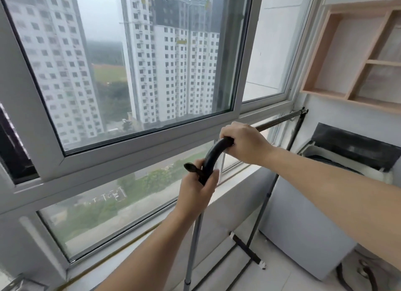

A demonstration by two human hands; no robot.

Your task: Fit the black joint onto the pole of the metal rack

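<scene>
A curved black joint (213,155) bends from upright to level in the middle of the head view, with a small black knob (190,167) sticking out on its left. My left hand (200,191) grips the joint's lower end, where the upright grey pole (194,245) runs down toward the floor. My right hand (244,144) closes over the joint's upper end, where the rack's dark horizontal bar (280,120) leads off to the right. Both junctions are hidden under my fingers.
A large window (130,63) fills the left and centre, its sill close behind the joint. The rack's far upright (269,195) and black foot bar (247,249) stand in front of a white washing machine (308,225). A wooden shelf (358,58) hangs at upper right.
</scene>
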